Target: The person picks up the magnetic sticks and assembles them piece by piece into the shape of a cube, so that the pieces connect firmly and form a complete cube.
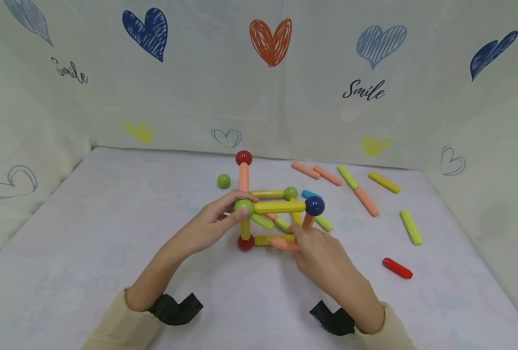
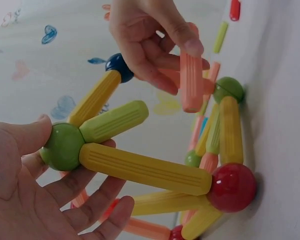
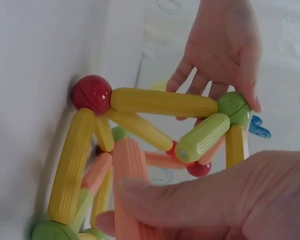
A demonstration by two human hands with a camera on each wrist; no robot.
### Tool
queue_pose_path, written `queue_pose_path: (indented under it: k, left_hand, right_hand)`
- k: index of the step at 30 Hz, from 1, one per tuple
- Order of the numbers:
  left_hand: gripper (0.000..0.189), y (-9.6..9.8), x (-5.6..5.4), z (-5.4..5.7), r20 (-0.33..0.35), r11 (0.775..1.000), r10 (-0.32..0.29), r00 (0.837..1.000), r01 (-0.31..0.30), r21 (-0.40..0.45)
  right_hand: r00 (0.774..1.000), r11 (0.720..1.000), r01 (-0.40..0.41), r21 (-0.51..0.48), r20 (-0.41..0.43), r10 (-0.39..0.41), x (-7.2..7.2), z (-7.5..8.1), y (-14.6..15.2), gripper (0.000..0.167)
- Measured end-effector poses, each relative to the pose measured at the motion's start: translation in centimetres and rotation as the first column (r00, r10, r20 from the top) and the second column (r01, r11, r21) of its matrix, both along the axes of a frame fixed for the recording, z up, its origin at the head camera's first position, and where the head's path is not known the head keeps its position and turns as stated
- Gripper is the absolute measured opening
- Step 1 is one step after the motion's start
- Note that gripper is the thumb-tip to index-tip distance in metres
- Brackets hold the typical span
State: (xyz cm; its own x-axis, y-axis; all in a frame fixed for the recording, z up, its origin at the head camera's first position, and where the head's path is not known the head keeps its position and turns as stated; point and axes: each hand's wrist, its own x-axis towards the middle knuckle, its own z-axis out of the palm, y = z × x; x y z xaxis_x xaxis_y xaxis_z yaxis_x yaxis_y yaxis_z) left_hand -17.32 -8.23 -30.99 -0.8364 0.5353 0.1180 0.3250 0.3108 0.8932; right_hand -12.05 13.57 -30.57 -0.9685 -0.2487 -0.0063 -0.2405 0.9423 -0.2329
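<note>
A frame of magnetic sticks and balls stands on the table. My left hand (image 1: pixel 199 226) pinches its green ball (image 2: pixel 61 147) at an upper corner, thumb on one side and fingers behind. Yellow sticks run from that ball to a blue ball (image 1: pixel 315 205) and down to a red ball (image 2: pixel 233 187); a light green stick (image 2: pixel 115 121) juts out with a free end. My right hand (image 1: pixel 326 255) pinches an orange stick (image 3: pixel 130 165) between thumb and fingers, in front of the frame. Behind that hand an orange upright (image 1: pixel 309 221) under the blue ball is partly hidden.
Loose sticks lie right of the frame, among them a yellow stick (image 1: pixel 384 182), a light green stick (image 1: pixel 411 227) and a red stick (image 1: pixel 397 268). A loose green ball (image 1: pixel 223 181) rests behind my left hand. A printed cloth (image 1: pixel 197 92) hangs at the back.
</note>
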Motion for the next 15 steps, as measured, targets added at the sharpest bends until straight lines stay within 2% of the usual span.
queue_pose_path:
  k: [3, 7, 11, 15]
  left_hand:
    - [0.03, 0.0, 0.0, 0.0, -0.006, 1.0, 0.002, 1.0, -0.002, 0.0]
    - [0.031, 0.0, 0.0, 0.0, 0.0, 1.0, 0.005, 1.0, -0.005, 0.002]
    - [0.031, 0.1, 0.1, 0.1, 0.008, 1.0, 0.004, 1.0, -0.004, 0.004]
    - [0.03, 0.1, 0.2, 0.2, 0.007, 1.0, 0.008, 1.0, -0.008, 0.003]
  right_hand:
    - [1.0, 1.0, 0.001, -0.031, 0.014, 0.0, 0.1, 0.1, -0.1, 0.023]
    - [0.999, 0.998, -0.01, -0.059, -0.051, 0.007, -0.2, -0.5, -0.2, 0.017]
    - [0.998, 0.995, -0.002, -0.098, -0.065, -0.005, -0.7, -1.2, -0.3, 0.016]
    - [0.996, 0.99, -0.026, -0.136, -0.089, 0.014, -1.0, -1.9, -0.4, 0.016]
